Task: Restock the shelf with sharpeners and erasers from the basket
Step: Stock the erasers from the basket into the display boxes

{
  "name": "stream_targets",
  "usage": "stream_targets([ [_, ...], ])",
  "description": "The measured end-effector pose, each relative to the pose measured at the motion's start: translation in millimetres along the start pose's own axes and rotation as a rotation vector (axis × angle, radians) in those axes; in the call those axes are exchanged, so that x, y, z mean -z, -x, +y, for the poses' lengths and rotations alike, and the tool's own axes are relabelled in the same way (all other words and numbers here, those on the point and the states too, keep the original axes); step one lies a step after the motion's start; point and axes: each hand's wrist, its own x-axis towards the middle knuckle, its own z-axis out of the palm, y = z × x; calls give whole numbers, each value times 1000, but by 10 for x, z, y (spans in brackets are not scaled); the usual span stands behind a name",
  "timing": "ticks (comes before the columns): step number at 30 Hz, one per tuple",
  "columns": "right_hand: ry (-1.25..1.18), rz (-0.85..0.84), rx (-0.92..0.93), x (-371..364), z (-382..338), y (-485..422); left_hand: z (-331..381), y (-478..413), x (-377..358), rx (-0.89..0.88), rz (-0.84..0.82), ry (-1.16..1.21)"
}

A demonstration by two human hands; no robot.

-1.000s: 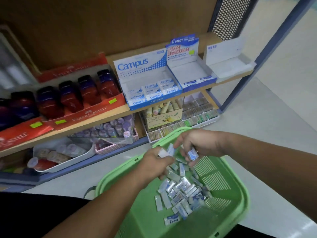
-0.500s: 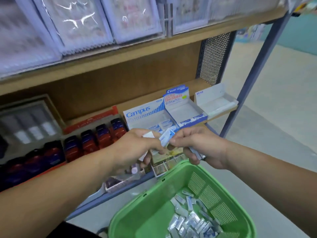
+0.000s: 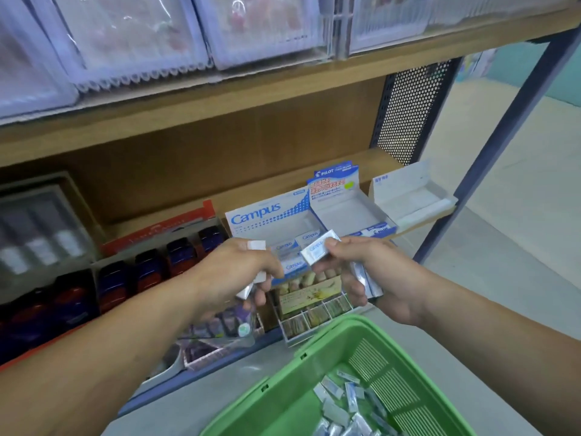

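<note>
My right grip point(image 3: 371, 272) pinches a Campus eraser point(image 3: 316, 251), with more tucked under its fingers. My left grip point(image 3: 232, 272) holds a few erasers point(image 3: 256, 246) too. Both hang just before the Campus box point(image 3: 267, 215). I should lay each one in flat, name up, in neat rows.

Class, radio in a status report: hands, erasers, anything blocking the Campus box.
Left hand grips white erasers. Right hand pinches a Campus eraser, more in its palm. Campus box just ahead, path open. Green basket below holds more.

Green basket point(image 3: 276, 401), blue-white Campus box point(image 3: 267, 215)
</note>
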Motion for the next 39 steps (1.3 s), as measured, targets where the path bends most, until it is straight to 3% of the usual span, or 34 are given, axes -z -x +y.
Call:
stream_targets([
  [6,3,16,-68,-119,59,-219,-105,-48,189,118,17,-74],
  [15,61,42,-160,-287,112,-443,-281,-4,311,134,42,-217],
  [25,21,-2,-135,-294,39,-462,-65,-259,-39,-61,187,-46],
  [31,228,285,30,177,-305,-740,215,-955,28,-203,400,-202],
  [35,485,292,53,344,-280,-1017,116,-1355,-107,-199,374,-299],
  [39,635,311,163,384,-80,-1253,-5,-1533,-244,-202,398,-251],
])
